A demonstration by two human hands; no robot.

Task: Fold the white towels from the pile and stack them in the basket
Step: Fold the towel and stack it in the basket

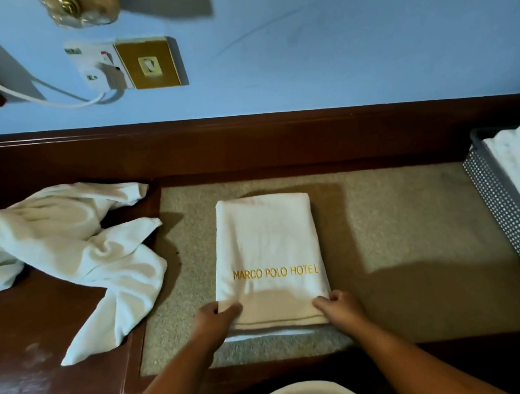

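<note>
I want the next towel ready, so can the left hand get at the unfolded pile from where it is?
Probably yes. The unfolded pile lies on the left hand's side with nothing between them, but that hand grips the folded towel and must let go first.

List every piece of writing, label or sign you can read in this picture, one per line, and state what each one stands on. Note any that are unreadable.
"MARCO POLO HOTEL": yellow letters on the folded white towel, which both hands hold at its near edge.
Small marks on the white wall socket: too small and blurred to read.
Nothing else bears text.
</note>
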